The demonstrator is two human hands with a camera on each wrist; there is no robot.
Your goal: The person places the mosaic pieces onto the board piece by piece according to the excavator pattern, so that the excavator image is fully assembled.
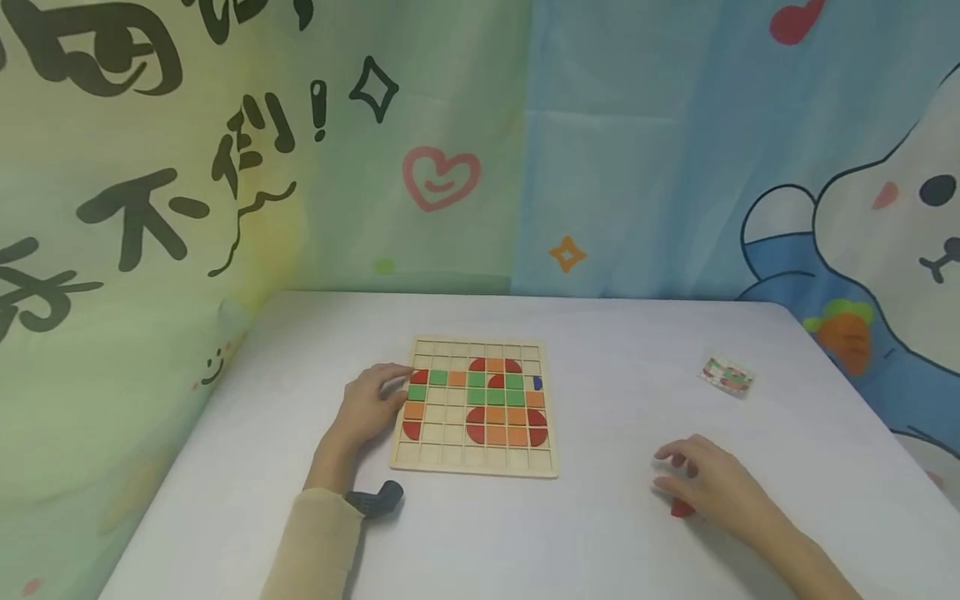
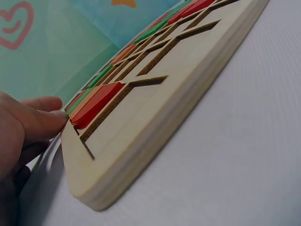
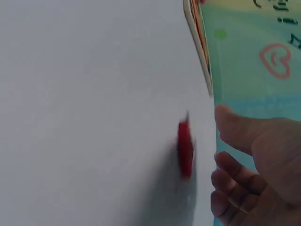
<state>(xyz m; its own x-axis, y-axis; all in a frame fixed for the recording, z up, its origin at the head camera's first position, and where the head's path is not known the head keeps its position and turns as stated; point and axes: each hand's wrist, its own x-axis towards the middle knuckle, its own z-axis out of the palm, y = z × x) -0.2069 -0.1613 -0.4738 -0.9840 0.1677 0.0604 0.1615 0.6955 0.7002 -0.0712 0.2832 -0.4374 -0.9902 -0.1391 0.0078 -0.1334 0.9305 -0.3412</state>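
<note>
A wooden grid board (image 1: 442, 457) lies on the table, with red rounded tiles (image 2: 99, 106), green square tiles and orange square tiles set in its cells. One small blue piece (image 1: 537, 383) is near its right edge. My left hand (image 1: 369, 406) rests at the board's left edge, thumb and fingertips touching it beside the tiles. To the right, my right hand (image 1: 712, 483) hovers low over the table, fingers loosely bent and holding nothing. A loose red piece (image 3: 185, 149) is on the table below the right hand, partly hidden in the head view and blurred in the right wrist view.
A small printed card (image 1: 727, 375) with a coloured pattern lies at the back right of the table (image 1: 600, 533). A dark strap end (image 1: 378, 499) sticks out from the left wrist. Behind the table hangs a printed cloth (image 1: 600, 167).
</note>
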